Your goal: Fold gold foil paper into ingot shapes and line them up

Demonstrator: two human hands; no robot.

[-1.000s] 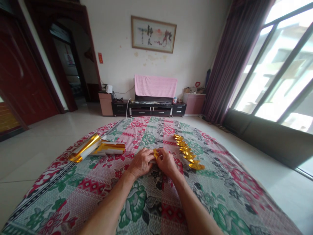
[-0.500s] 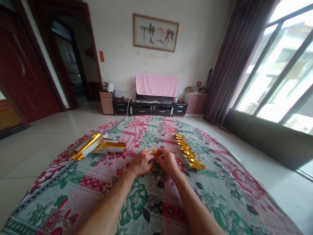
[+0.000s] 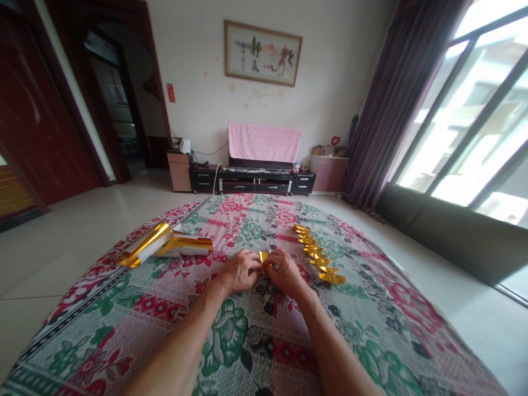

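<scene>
Fingers (image 3: 253, 264) of the left hand (image 3: 238, 271) and right hand (image 3: 285, 272) pinch a small piece of gold paper (image 3: 263, 256) between them, low over the flowered cloth (image 3: 226, 330), at the person's twelve o'clock. Holding from both sides seems meant to steady so light a scrap; how much is tucked underneath, I cannot tell. From the hands, between two and three o'clock, shiny folded shapes (image 3: 317, 256), boat-like and sharp-ended, lie lined up close, probably for tidiness. Towards ten o'clock, loose rolls (image 3: 145, 246) of glossy gold with whitish backing lie touching, likely set aside for elbow room.
</scene>
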